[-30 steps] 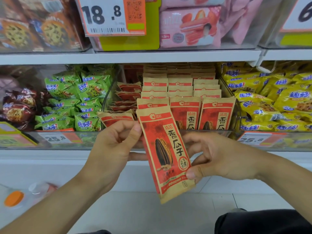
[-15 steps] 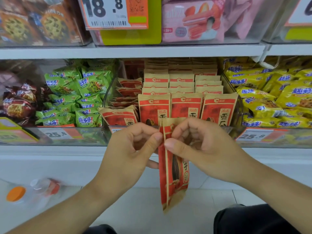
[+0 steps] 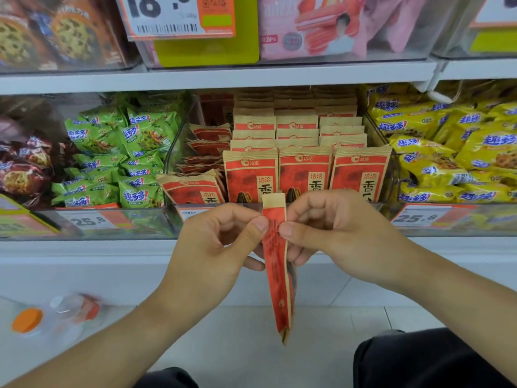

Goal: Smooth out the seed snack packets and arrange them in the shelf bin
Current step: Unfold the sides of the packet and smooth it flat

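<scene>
My left hand [image 3: 221, 247] and right hand [image 3: 330, 231] pinch 1 seed packet [image 3: 277, 264] edge-on near its top. It hangs before the shelf bin's [image 3: 391, 175] front edge.

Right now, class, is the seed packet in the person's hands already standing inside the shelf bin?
No: both hands pinch the seed packet in front of the shelf bin, hanging below its front edge.

White shelf [image 3: 251, 247] carrying clear bin [image 3: 179, 152] of upright red seed packets [image 3: 305, 175]; green snack bags [image 3: 123, 152] at nine o'clock, yellow bags [image 3: 447, 152] at three.
</scene>
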Action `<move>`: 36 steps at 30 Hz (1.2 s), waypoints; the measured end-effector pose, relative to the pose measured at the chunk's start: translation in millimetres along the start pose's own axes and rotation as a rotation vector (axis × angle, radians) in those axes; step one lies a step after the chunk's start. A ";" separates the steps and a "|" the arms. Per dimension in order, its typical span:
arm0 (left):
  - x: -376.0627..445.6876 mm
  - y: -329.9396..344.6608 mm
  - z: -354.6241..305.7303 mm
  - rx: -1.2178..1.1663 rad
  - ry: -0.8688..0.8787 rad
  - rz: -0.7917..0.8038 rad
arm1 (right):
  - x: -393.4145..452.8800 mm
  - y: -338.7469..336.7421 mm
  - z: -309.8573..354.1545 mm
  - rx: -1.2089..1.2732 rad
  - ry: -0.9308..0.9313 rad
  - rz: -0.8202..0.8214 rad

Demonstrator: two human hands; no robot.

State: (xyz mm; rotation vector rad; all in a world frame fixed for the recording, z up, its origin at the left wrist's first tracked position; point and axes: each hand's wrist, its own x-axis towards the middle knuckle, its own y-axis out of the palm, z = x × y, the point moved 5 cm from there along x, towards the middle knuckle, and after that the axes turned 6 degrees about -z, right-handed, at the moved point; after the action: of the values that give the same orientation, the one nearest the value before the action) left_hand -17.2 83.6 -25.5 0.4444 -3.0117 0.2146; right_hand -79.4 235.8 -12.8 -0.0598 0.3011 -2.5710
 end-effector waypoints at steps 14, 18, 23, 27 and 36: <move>-10.6 8.7 2.7 0.357 -0.006 0.218 | -0.1 -22.4 12.1 0.133 0.017 -0.228; -14.5 14.0 7.3 0.443 -0.044 0.314 | -0.6 -26.3 12.0 0.169 0.005 -0.291; -14.4 15.3 8.1 0.399 -0.090 0.268 | -7.9 -14.0 12.9 -0.150 -0.012 -0.119; -13.5 12.4 6.3 0.365 -0.104 0.216 | -19.3 -2.6 5.9 -0.449 -0.011 -0.044; -12.3 15.6 5.6 0.280 -0.101 0.194 | -19.9 -4.4 1.1 -0.369 0.024 -0.033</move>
State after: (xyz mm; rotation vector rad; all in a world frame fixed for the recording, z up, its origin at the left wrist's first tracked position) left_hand -10.5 101.0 -34.3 0.1859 -3.1337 0.6532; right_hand -64.7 249.7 -10.4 -0.1699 0.7850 -2.5173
